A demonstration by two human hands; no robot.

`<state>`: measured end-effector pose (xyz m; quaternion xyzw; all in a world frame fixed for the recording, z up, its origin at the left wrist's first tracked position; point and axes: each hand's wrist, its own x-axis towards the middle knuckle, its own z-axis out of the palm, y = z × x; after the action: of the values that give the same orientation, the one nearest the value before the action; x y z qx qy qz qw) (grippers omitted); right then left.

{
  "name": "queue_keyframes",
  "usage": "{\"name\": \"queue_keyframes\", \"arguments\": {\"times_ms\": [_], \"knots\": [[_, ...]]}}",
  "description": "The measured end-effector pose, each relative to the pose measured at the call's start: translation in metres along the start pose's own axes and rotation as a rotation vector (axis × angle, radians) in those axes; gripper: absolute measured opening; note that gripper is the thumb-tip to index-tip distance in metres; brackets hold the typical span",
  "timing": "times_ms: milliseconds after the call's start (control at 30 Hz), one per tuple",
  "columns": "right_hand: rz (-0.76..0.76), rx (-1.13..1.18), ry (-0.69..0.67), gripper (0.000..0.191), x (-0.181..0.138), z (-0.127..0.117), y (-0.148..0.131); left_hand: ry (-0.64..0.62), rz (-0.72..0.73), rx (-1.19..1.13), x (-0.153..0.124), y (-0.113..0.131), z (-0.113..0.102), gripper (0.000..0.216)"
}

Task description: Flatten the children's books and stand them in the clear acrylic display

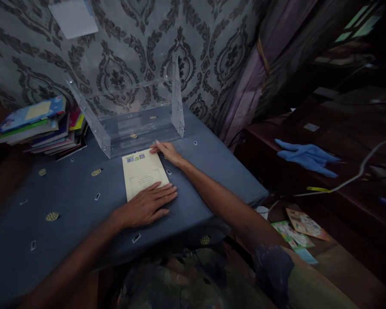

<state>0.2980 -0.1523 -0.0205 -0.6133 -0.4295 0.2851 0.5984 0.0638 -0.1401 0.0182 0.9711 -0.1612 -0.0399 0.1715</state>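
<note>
A cream-coloured book [143, 168] lies flat on the table, with a small printed code patch near its far edge and a framed block of text too small to read. My left hand [148, 204] rests palm down across its near end, fingers stretched to the right and covering that part. At the far right corner, my right hand [167, 152] touches the book with its fingertips, fingers extended. Just beyond the book stands a clear plastic rack [138, 131] with upright side panels, close to the wall.
A pile of books [48, 126] stands at the left on the blue tablecloth [73, 184]. To the right, beyond the table edge, a blue glove [307, 155] lies on a dark red surface beside a pale cable [360, 171]. Colourful printed papers [294, 234] lie lower down.
</note>
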Motion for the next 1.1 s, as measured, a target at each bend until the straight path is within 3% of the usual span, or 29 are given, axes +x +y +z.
{"name": "queue_keyframes", "arguments": {"times_ms": [433,633,867,1100], "knots": [[-0.066,-0.003,-0.012,0.071,0.0,-0.002,0.004,-0.007,-0.043,-0.003,0.001,-0.004,-0.005,0.057],[-0.058,-0.001,-0.016,0.068,-0.001,-0.003,0.002,0.089,-0.2,0.01,-0.005,-0.052,-0.012,0.062],[-0.061,-0.046,-0.008,0.067,-0.002,-0.002,0.001,0.306,-0.497,-0.028,-0.041,-0.125,-0.024,0.074],[-0.094,-0.063,-0.006,0.066,0.0,-0.001,0.005,0.361,-0.503,-0.101,-0.063,-0.127,-0.027,0.078]]}}
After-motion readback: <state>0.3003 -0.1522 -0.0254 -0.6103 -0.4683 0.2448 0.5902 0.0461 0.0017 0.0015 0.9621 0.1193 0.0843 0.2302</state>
